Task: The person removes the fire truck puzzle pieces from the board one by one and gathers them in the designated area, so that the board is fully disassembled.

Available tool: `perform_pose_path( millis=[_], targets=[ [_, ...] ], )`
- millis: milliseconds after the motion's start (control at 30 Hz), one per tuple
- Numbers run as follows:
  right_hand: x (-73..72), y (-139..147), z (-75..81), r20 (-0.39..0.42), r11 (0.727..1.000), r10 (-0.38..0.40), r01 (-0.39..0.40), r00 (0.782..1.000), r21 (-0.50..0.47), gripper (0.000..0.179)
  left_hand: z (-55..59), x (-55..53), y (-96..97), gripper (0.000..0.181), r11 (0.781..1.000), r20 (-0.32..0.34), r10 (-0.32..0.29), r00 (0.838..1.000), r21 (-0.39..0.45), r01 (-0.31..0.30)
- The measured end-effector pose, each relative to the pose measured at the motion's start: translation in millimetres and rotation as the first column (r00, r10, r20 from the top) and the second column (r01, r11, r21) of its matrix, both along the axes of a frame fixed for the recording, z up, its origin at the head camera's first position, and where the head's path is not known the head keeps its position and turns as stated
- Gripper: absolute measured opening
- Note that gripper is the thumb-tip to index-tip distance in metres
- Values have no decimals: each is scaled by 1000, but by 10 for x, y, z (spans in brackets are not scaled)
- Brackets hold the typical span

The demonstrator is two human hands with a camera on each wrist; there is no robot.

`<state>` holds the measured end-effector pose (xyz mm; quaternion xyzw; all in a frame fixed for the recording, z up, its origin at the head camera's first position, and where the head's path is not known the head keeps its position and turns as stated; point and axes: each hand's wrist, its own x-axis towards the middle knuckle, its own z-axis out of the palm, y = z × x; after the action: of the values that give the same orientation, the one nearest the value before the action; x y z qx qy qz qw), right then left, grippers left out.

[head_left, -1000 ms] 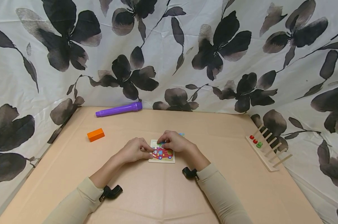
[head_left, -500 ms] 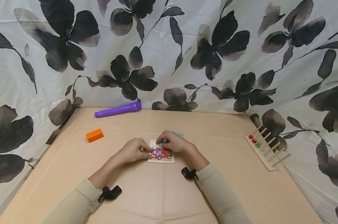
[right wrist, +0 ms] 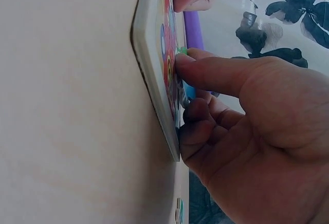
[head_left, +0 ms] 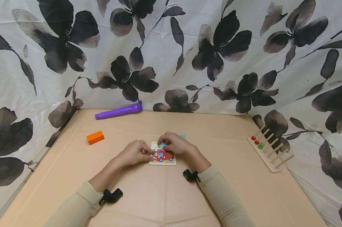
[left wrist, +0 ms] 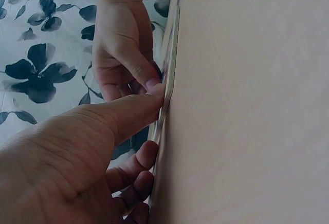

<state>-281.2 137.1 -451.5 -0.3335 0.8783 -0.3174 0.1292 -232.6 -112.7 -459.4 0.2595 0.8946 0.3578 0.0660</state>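
Note:
A small wooden puzzle board (head_left: 171,163) with a red vehicle picture lies flat on the table. My left hand (head_left: 135,152) holds its left side, with thumb and bent fingers at the edge; in the left wrist view the thumb (left wrist: 136,112) reaches the board's surface. At the top of the board, my right hand (head_left: 175,143) pinches a blue-and-green puzzle piece (head_left: 162,144). The right wrist view shows the thumb (right wrist: 218,74) over that piece, close against the board, and most of the piece is hidden by the fingers.
Another blue-green puzzle piece (head_left: 182,136) lies just beyond the right hand. A purple tube (head_left: 118,111) and an orange block (head_left: 95,137) are at the back left. At the right stands a wooden peg rack (head_left: 265,154) with red and green beads. Floral cloth (head_left: 171,47) hangs behind.
The piece in my right hand has tilted slightly and shows more blue. Both hands stay at the board; the whole head view has shifted a little.

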Motion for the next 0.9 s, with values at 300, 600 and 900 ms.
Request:
perform_pose_path(
  millis=[300,600,900],
  targets=[
    [-1,7,-1,27,1000,2,-1,1000,-25,17,2,-6,-7,27,1000,-1,0,1000,1,0],
    [3,18,-6,55,998,5,-2,998,-65,18,-7,0,-8,27,1000,-4,-5,1000,12,5],
    [-25,39,-9,61,994,6,1,998,-111,18,6,5,-7,27,1000,12,1,1000,14,-1]
  ],
)
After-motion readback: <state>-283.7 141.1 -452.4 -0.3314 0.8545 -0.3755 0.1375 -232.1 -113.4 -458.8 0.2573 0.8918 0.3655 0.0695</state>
